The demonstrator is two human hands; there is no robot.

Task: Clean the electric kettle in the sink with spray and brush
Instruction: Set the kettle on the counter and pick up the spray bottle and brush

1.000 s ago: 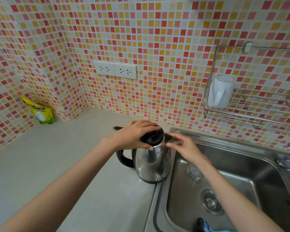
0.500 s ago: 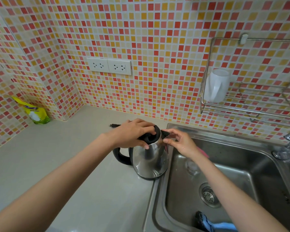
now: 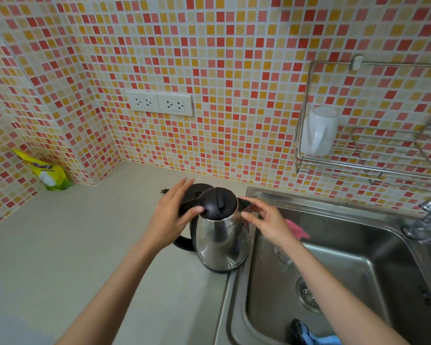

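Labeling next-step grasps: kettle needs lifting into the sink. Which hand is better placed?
Left. The left hand sits on the black handle side of the kettle, thumb on the lid. The right hand only touches the spout side with its fingertips, over the sink. Probably left lifts, right steadies.

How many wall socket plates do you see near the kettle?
2: the left socket plate and the right socket plate, side by side on the tiled wall above the kettle. None look hidden.

Both arms reach forward. Left hand (image 3: 171, 215): fingers extended and spread, thumb tucked inward, no closed grip. Right hand (image 3: 266, 220): fingers curled loosely, thumb and forefinger apart, palm down.
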